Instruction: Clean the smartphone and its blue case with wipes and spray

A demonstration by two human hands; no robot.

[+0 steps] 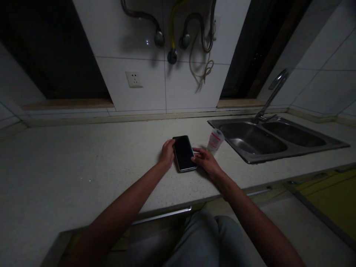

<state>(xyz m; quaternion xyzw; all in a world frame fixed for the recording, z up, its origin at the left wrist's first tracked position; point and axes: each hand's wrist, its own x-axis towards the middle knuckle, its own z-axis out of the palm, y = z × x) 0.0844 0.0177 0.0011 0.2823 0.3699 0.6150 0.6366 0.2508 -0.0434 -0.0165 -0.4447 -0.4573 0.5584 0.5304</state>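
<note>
Gripping the phone (185, 154) from its two long sides, both hands meet at the middle of the counter (116, 159). The left hand (167, 152) is curled at the upper left edge, its thumb laid along the rim and its other fingers folded and partly hidden. The right hand (205, 160) is bent around the right edge, with the thumb at the lower part of the screen's border and a finger reaching higher up the side; how firmly either one presses, I cannot tell. The phone has its dark screen facing up, slightly turned, and whether it rests fully on the counter or is lifted a little is unclear.

Just beyond the right hand, a clear plastic cup (216, 139) with red markings stands near the sink, tilted in this view. Farther right, the metal sink (241, 158) has two basins, and a curved faucet (271, 98) rises behind them. On the tiled wall (150, 94) past the phone are a white socket (134, 79), a yellow hose (172, 26) between darker pipes, and a looped pale cord (207, 70). Dark windows (47, 48) flank that wall. Below the counter's front edge runs a metal handle (164, 216), beside the person's grey trousers (205, 241).
</note>
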